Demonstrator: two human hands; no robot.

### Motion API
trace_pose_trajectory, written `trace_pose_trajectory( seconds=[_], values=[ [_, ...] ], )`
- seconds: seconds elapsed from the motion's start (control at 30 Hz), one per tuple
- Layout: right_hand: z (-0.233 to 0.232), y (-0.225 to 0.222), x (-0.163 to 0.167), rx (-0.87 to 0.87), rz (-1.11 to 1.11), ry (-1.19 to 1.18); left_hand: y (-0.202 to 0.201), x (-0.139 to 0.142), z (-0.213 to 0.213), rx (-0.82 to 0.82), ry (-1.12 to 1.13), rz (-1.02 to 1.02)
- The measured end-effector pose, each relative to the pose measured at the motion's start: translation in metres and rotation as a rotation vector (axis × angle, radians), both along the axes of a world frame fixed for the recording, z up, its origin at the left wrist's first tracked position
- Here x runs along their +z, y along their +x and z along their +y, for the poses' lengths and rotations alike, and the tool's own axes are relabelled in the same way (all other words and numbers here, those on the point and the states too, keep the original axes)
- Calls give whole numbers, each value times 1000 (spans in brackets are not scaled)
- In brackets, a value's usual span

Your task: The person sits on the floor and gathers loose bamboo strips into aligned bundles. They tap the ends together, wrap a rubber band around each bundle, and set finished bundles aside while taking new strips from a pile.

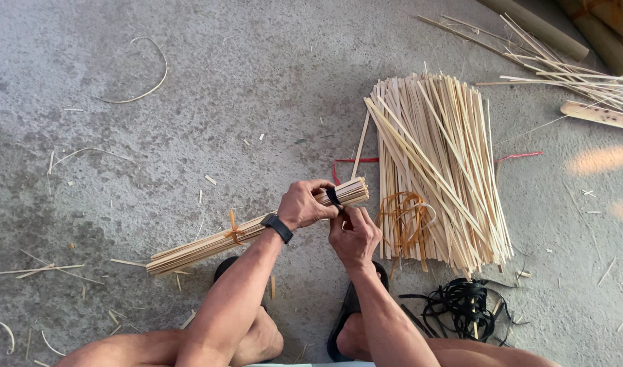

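Note:
My left hand (305, 204) grips a bundle of thin bamboo sticks (203, 246) near its right end, holding it slanted above the concrete floor. A black band (334, 198) wraps around the bundle there, and my right hand (354, 234) pinches that band just below the sticks. An orange tie (234, 230) binds the bundle further left. A black watch (277, 227) sits on my left wrist.
A large pile of loose bamboo sticks (437, 163) lies to the right, with orange ties (405, 221) on it and a red string (356, 161) beneath. Black bands (464, 306) are heaped at lower right. Bamboo poles (570, 34) lie at top right. Scraps litter the floor.

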State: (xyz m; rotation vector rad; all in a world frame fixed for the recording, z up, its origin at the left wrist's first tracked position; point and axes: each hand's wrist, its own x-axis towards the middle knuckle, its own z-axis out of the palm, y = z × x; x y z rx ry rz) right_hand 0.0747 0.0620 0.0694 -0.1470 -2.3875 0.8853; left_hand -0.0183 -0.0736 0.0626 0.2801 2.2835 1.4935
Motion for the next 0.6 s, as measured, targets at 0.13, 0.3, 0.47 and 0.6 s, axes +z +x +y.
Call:
trace_pose_trajectory(
  seconds=[0.13,0.3,0.47,0.6],
  values=[
    [5,-5,10,72,-15,68,-6,-6,-2,-44,105,36],
    [10,-3,-1,93,-96,-18,-8,-19,-6,-66,143,31],
    [15,4,-21,179,-490,-283,-13,-35,-11,-72,289,-69],
    [-14,1,-30,393,-764,-871,-13,-33,-8,-164,256,-145]
  ],
)
